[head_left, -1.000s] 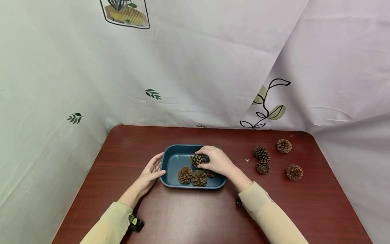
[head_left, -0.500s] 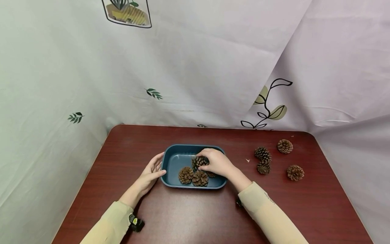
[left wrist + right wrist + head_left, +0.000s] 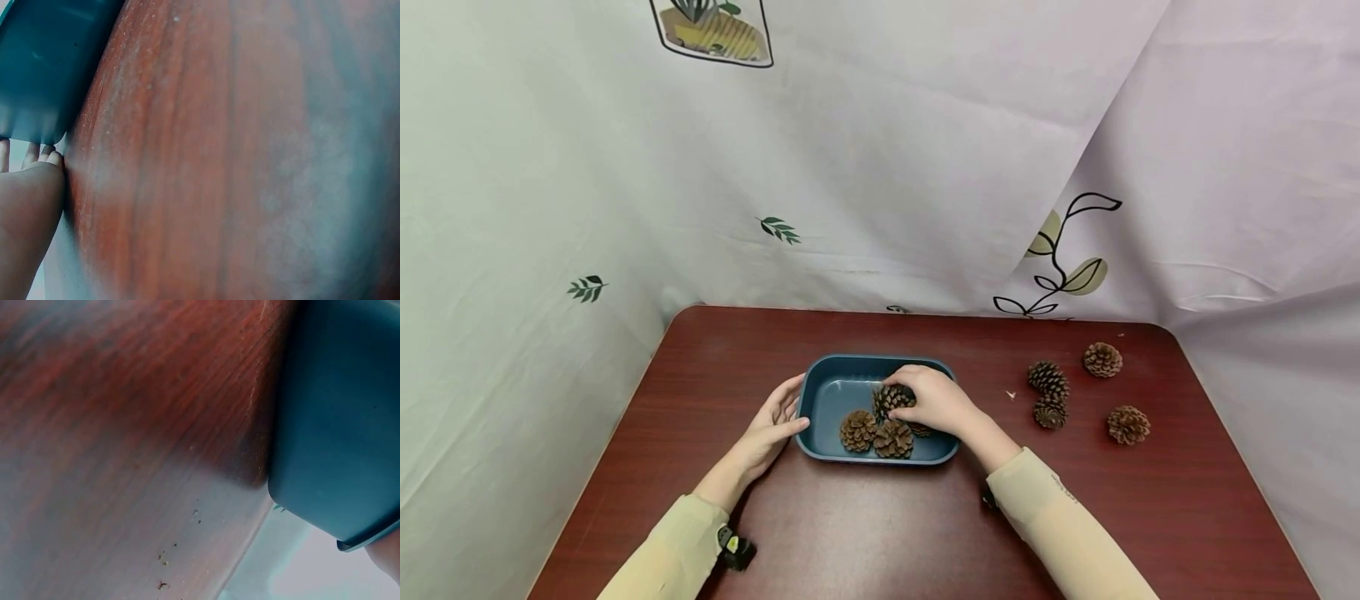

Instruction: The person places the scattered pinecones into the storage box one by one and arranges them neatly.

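In the head view, a dark blue tray [image 3: 831, 392] lies on the table with several brown pine cones in it. My left hand [image 3: 767, 425] rests against the tray's left end, thumb at the rim and fingers along the outer wall. In the left wrist view, my left hand's fingertips touch the tray [image 3: 50, 69]. My right hand [image 3: 940, 402] reaches into the tray and pinches a pine cone [image 3: 889, 400] between thumb and fingers. Two more pine cones, one [image 3: 857, 431] beside another [image 3: 892, 439], sit in front of it. Another pine cone [image 3: 919, 429] is partly hidden under the right hand.
On the table's right side lie a dark pine cone [image 3: 1048, 379] touching a smaller one [image 3: 1050, 412], one pine cone [image 3: 1102, 360] near the back edge and another [image 3: 1128, 425] farther right. A small pale scrap [image 3: 1011, 395] lies nearby. A white printed cloth [image 3: 880, 167] hangs behind the table.
The pine cone in my right hand has shifted slightly right and toward me, down among the others in the tray. My left hand stays at the tray's end.
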`<state>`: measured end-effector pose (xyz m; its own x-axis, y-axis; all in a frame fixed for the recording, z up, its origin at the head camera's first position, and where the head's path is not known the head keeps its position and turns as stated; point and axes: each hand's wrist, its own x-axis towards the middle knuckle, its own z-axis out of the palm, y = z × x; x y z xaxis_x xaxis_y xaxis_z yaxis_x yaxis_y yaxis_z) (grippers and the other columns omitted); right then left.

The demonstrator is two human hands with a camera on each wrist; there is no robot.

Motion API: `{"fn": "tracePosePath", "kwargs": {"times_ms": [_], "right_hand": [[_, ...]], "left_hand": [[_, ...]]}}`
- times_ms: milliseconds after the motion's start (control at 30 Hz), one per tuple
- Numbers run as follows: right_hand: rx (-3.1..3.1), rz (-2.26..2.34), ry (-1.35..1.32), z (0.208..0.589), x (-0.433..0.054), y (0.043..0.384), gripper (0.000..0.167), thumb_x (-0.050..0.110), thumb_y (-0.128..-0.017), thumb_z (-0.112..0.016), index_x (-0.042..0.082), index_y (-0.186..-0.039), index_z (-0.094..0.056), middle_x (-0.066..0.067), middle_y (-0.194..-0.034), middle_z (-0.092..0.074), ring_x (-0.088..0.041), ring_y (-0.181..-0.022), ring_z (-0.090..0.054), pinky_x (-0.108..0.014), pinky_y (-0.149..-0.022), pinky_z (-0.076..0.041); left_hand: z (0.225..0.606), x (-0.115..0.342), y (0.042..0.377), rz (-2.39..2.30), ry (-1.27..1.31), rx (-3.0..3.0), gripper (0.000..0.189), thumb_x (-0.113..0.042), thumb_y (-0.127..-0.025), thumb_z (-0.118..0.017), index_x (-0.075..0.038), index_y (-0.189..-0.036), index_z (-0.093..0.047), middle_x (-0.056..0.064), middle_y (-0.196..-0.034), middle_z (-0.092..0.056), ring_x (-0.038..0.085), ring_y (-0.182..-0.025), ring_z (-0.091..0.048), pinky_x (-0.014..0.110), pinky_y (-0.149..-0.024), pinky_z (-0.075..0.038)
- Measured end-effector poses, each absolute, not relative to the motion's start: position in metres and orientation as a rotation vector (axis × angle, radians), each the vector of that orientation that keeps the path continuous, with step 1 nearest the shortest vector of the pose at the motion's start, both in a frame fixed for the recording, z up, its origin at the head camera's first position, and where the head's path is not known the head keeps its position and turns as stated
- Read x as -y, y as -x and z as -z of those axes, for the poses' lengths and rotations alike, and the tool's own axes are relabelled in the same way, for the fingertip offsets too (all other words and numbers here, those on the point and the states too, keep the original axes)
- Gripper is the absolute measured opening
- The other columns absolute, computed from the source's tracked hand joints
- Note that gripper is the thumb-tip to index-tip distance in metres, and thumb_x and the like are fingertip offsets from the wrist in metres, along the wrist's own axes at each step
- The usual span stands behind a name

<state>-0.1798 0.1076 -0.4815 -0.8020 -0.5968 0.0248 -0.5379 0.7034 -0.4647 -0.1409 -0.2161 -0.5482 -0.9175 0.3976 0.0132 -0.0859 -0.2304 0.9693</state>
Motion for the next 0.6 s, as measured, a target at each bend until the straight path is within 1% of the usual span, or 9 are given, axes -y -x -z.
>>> {"fn": "tracePosePath", "kwargs": {"times_ms": [267, 433, 600], "right_hand": [[-2.794, 0.702, 0.941, 0.479, -0.109, 0.181, 0.05, 0.029, -0.093, -0.085, 0.011, -0.137, -0.071, -0.008, -0.134, -0.072, -0.026, -0.124, -0.069, -0.044, -0.105, -0.058], [-2.828, 0.71, 0.933, 0.472, -0.112, 0.182, 0.05, 0.03, -0.091, -0.086, 0.012, -0.136, -0.072, -0.007, -0.134, -0.072, -0.025, -0.126, -0.068, -0.045, -0.107, -0.057], [-2.844, 0.729, 0.928, 0.463, -0.118, 0.184, 0.049, 0.028, -0.092, -0.086, 0.012, -0.136, -0.072, -0.006, -0.131, -0.073, -0.024, -0.122, -0.069, -0.045, -0.105, -0.057]], "left_hand": [[0.548, 0.217, 0.141, -2.219, -0.374, -1.709, 0.08, 0.01, -0.1, -0.059, 0.003, -0.167, -0.015, -0.017, -0.155, -0.044, -0.008, -0.141, -0.049, 0.013, -0.11, -0.047], [0.547, 0.217, 0.142, -2.218, -0.362, -1.711, 0.081, 0.008, -0.1, -0.061, 0.003, -0.167, -0.016, -0.017, -0.155, -0.044, -0.008, -0.141, -0.049, 0.013, -0.11, -0.047], [0.549, 0.217, 0.143, -2.228, -0.371, -1.706, 0.08, 0.01, -0.1, -0.06, 0.003, -0.166, -0.017, -0.017, -0.154, -0.045, -0.007, -0.141, -0.05, 0.013, -0.11, -0.047]]}}
